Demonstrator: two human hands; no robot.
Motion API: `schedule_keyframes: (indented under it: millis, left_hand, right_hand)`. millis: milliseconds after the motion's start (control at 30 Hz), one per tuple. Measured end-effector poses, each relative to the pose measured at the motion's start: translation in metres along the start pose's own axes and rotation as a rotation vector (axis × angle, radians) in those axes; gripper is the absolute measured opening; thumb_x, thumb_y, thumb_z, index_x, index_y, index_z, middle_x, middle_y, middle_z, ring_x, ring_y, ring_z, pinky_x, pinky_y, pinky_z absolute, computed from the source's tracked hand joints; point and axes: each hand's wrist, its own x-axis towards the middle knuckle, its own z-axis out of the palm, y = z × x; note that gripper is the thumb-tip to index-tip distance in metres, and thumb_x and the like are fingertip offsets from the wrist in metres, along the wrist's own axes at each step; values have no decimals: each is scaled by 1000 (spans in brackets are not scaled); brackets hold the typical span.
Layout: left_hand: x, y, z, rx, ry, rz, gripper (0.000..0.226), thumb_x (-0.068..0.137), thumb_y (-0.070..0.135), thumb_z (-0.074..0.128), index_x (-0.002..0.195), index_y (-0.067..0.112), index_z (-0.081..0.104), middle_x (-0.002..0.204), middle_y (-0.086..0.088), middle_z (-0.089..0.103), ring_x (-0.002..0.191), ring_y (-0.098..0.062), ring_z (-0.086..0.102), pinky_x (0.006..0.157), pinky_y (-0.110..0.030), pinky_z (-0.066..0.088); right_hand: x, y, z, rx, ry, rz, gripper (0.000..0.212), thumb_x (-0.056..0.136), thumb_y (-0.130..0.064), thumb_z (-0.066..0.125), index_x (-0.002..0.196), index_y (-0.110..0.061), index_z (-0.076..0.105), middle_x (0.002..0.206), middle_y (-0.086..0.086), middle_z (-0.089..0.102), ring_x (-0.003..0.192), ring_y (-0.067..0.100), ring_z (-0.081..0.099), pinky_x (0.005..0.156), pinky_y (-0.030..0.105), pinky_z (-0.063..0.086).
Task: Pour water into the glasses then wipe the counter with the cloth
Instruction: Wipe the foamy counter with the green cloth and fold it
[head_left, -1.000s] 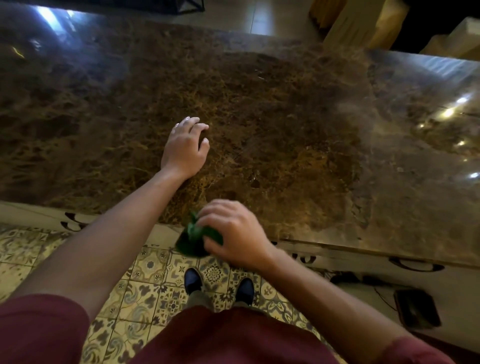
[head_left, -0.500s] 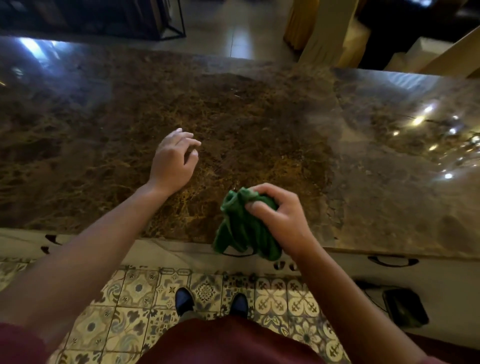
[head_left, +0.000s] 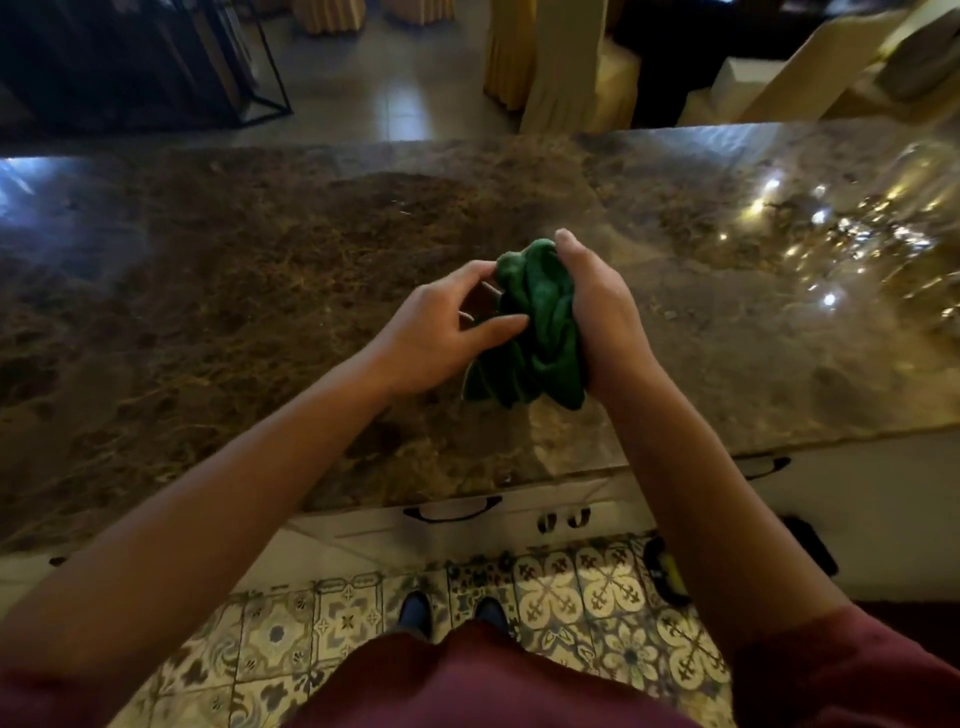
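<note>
A bunched green cloth (head_left: 535, 332) hangs above the brown marble counter (head_left: 234, 291) near its middle. My right hand (head_left: 597, 312) grips the cloth from the right side, fingers wrapped round it. My left hand (head_left: 441, 327) reaches in from the left, thumb and fingertips pinching the cloth's left edge. At the far right, blurred clear glassware (head_left: 898, 228) glints on the counter; its shapes cannot be made out.
The counter's near edge runs over white drawers with dark handles (head_left: 452, 512). A patterned tile floor (head_left: 587, 587) and my shoes lie below. A black object (head_left: 810, 545) lies on the floor at right. Beyond the counter stand draped chairs (head_left: 566, 67).
My right hand has lifted the cloth from below the counter edge up over the counter. My left hand left the marble and came across to take the cloth's left side.
</note>
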Motion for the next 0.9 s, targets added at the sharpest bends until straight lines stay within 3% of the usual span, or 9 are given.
schedule_keyframes:
  millis: [133,200,267,367,433,533,633,767,900]
  left_hand:
    - [17,-1,-31,-44,54,101,29,92,36,73,118,30,61,109,7,68,99,-5,69,87,-26,58]
    - [23,0,-40,-81,36,110,28,93,32,73,118,30,61,109,6,67,100,-5,68,87,-23,57]
    - [23,2,-38,-174,-38,80,34,95,37,69,126,27,59,111,6,69,103,-6,69,86,-22,57]
    - [16,7,-17,-303,-101,23,59,90,57,64,135,19,56,123,0,66,113,-12,67,94,-32,57]
    - [12,12,3,-245,-55,88,67,88,61,63,135,15,56,128,3,60,117,-6,61,98,-23,51]
    - [12,19,23,-322,12,126,50,96,47,63,132,13,59,123,5,60,112,-4,61,94,-20,51]
    - [17,24,32,-394,53,201,23,101,28,62,122,18,63,116,12,61,108,-5,63,91,-21,53]
    - [26,27,33,-455,7,272,23,101,28,60,123,23,64,123,12,58,121,-17,59,101,-37,54]
    - [33,45,41,-575,-34,302,16,101,25,59,113,18,67,110,13,58,105,-7,61,89,-27,54]
  right_hand:
    - [5,-15,22,-117,14,-44,60,95,-51,55,118,1,71,117,30,73,111,39,72,103,65,52]
    - [6,-13,32,-81,23,-62,51,101,-47,51,107,-4,78,115,33,73,111,45,72,104,66,51]
    - [4,-9,41,41,43,-7,47,107,-47,49,104,-14,82,112,25,78,108,41,76,99,59,59]
    - [1,-3,46,132,194,58,52,107,-55,49,125,-12,73,113,17,80,98,28,81,80,42,66]
    - [-2,-2,45,165,325,62,49,107,-52,52,126,-12,72,109,13,80,95,24,81,77,37,64]
    - [-14,-8,39,255,384,82,45,105,-49,54,109,-11,78,90,10,82,82,21,81,68,33,63]
    - [-30,-10,26,217,371,20,46,104,-50,53,106,-14,82,96,11,83,90,22,81,73,34,63]
    - [-51,-5,1,76,253,-113,44,103,-49,53,126,-18,75,121,11,79,117,25,75,96,39,60]
    - [-73,-4,-37,-194,120,-181,54,99,-52,62,129,-8,70,122,17,76,115,29,74,94,42,62]
